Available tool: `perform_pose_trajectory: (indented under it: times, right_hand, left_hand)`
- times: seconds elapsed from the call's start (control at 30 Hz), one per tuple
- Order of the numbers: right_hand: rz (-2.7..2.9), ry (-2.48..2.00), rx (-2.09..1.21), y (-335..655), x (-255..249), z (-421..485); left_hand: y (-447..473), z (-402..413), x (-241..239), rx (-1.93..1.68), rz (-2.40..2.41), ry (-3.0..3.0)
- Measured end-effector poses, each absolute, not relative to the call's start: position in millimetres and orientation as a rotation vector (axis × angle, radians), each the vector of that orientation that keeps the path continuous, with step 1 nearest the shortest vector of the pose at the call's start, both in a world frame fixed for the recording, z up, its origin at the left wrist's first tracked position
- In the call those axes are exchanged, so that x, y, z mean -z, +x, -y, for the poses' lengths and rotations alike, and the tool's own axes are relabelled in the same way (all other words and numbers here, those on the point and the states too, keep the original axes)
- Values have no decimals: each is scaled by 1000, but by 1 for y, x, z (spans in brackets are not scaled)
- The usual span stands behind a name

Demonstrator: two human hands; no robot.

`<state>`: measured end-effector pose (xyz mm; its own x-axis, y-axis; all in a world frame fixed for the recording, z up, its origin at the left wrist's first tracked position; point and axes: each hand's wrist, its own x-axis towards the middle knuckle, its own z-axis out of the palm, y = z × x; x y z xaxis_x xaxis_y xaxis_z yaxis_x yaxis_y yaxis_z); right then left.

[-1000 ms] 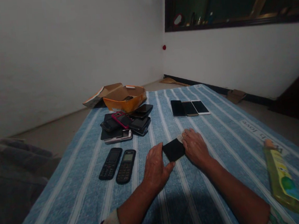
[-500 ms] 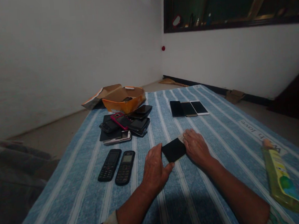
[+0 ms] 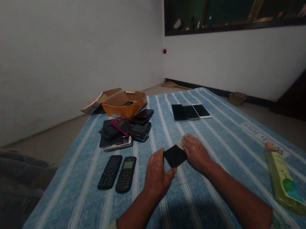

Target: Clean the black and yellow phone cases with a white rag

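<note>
1. Work position: the phone [image 3: 175, 155], dark face up, is at the middle of the striped cloth [image 3: 70, 209], between the two hands. Whether it rests flat on the cloth or is slightly raised is not clear.
2. Long axis: it appears to run crosswise, from the left hand to the right hand, with the right end angled away from the person. The right end is partly covered, so this is a judgement.
3. Left hand [image 3: 157, 176]: it frames the left end. The thumb is spread from the other fingers and lies at the near edge; the fingers lie along the left end. The phone's near left corner sits between them, apparently pinched.
4. Right hand [image 3: 197, 154]: palm down, fingers close together over the far right end. Whether they pinch or only press cannot be told. A pale patch shows beside the fingertips; it may be part of the phone or a separate piece.
5. Nearer hand: neither has a clear lead; both appear to touch the phone, at opposite ends.
6. Surroundings: two keypad phones [image 3: 110, 172] lie left of the left hand; three flat phones [image 3: 179, 112] lie in a row beyond the right hand.
</note>
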<state>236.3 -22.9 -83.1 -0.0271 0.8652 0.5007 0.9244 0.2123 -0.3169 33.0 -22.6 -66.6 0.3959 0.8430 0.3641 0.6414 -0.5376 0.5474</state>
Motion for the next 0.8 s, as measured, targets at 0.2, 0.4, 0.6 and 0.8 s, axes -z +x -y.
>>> perform_pose_trajectory:
  times: [0.2, 0.4, 0.6, 0.8]
  right_hand:
    - [1434, -1428, -170, 252, 69, 21]
    - [731, -931, -1042, 249, 40, 35]
    - [596, -656, -1351, 232, 36, 43]
    - [480, -597, -1408, 202, 35, 54]
  left_hand:
    - [33, 23, 67, -872, -1320, 2344]
    - [34, 27, 65, -1131, -1172, 2434]
    - [51, 40, 40, -1206, -1034, 2109]
    - [78, 53, 22, -1056, -909, 1489]
